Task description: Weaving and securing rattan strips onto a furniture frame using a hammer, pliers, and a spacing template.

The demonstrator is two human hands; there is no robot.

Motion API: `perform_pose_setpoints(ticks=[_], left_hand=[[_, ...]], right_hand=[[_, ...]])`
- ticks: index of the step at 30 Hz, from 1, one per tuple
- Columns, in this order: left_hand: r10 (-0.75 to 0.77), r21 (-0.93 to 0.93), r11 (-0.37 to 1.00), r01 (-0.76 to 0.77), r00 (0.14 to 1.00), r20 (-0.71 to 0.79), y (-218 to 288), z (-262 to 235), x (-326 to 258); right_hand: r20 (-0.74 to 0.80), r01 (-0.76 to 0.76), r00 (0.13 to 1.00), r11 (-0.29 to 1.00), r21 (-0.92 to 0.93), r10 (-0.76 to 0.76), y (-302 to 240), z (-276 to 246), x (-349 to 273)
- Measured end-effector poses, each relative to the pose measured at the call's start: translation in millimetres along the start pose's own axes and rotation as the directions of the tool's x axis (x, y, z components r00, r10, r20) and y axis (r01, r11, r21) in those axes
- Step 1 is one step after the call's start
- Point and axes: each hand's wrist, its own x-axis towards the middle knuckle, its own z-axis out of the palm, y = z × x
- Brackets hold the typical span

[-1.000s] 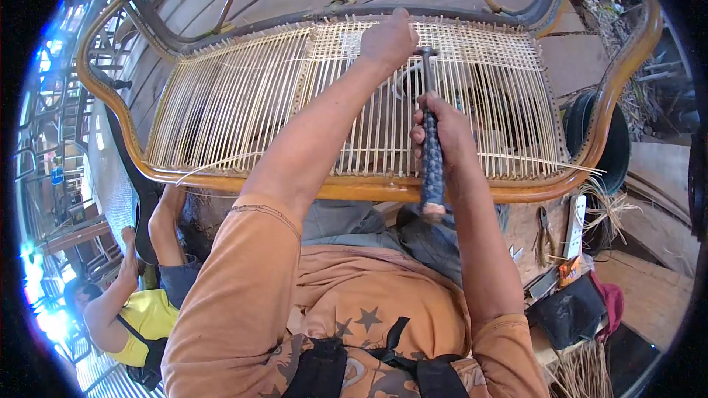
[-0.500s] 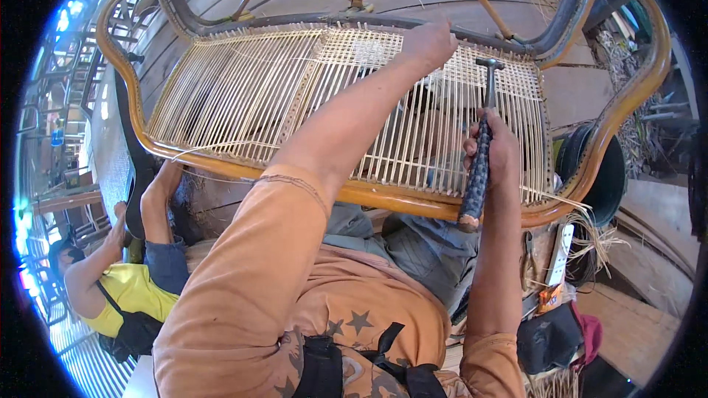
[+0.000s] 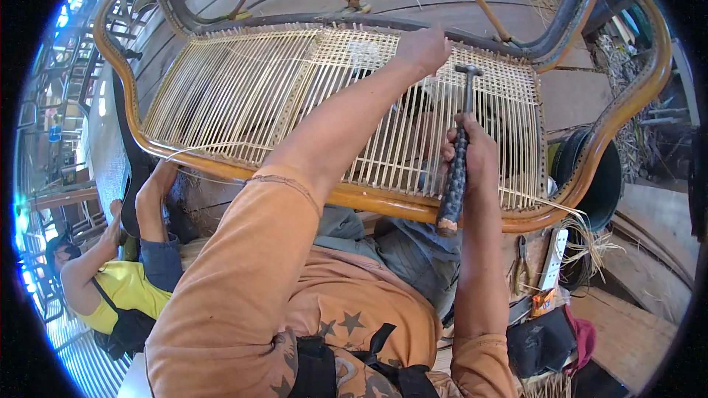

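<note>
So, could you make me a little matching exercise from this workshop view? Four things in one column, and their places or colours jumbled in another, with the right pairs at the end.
Things:
1. Hammer
2. Left hand
3. Power strip
4. Co-worker's top

Places or colours:
A. Near the far edge of the cane panel
B. Yellow, at the picture's lower left
C. Gripped in the right hand
D. White, beside the pliers

Right pairs: 1-C, 2-A, 3-D, 4-B
</note>
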Motion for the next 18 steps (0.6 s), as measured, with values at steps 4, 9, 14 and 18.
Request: perform_pose_setpoints(ticks=[4, 9, 14, 18], left_hand=[[0.084, -0.053, 0.994, -0.091, 0.989, -0.125, -5.7, -1.9, 10.8], [0.043, 0.021, 0.999, -0.043, 0.999, 0.013, 16.7, -1.3, -2.3], [0.036, 0.089, 0.995, -0.033, 0.999, -0.026, 4.6, -0.8, 2.4], [0.025, 0.095, 0.995, -0.022, 0.999, -0.033, 6.2, 6.0, 2.0]], right_hand=[[-0.033, 0.054, 0.998, 0.999, -0.003, -0.054, -3.6, -12.6, 1.3], [-0.061, 0.09, 0.994, 0.995, 0.048, -0.087, -9.2, -20.7, 5.8], [-0.043, 0.102, 0.994, 0.993, 0.06, -0.099, -5.5, -17.1, 7.9], [-0.034, 0.098, 0.995, 0.993, 0.06, -0.096, 1.0, -8.0, 9.4]])
